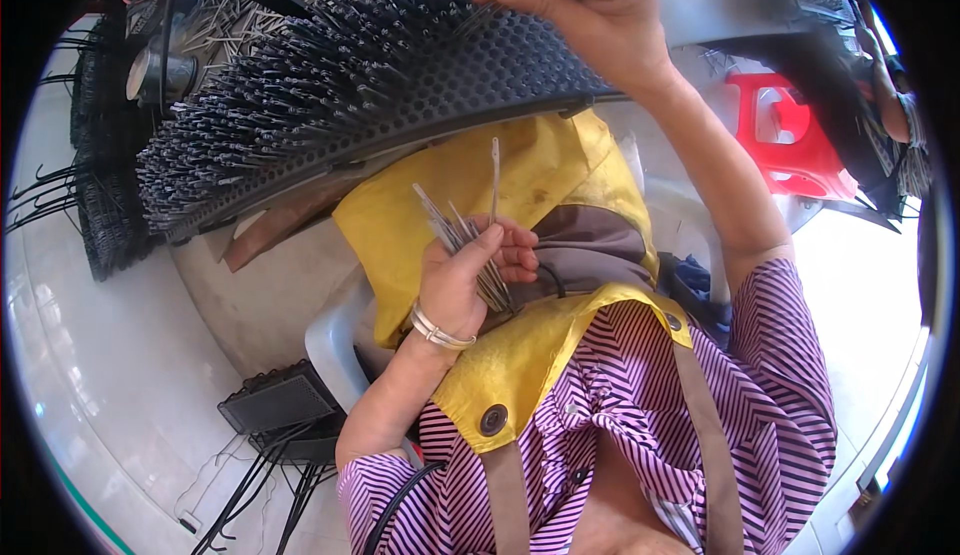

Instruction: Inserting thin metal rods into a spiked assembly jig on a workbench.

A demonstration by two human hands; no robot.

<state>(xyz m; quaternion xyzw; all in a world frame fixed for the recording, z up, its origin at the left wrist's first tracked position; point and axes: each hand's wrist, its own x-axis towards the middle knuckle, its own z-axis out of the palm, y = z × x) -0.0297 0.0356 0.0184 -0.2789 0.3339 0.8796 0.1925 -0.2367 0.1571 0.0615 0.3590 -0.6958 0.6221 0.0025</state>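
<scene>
In my left hand [455,275], closed in front of my yellow apron [540,155], is a bundle of thin metal strips [490,280]. One strip [495,175] stands up above the thumb, a small hole near its tip. My right hand [590,15] reaches over a black perforated board [500,75], thumb and fingers pinched together. Whatever those fingertips grip is too blurred to name. Many similar metal pieces [280,105] stand upright in the board's holes, from its left end to the middle. Below my right hand the holes are bare.
Loose metal strips [260,15] lie heaped behind the board. A red plastic stool [785,135] stands at right, near another person's arm [888,105]. Black racks with hooked rods [105,145] hang at far left. A black frame with rods [285,410] sits on the floor, lower left.
</scene>
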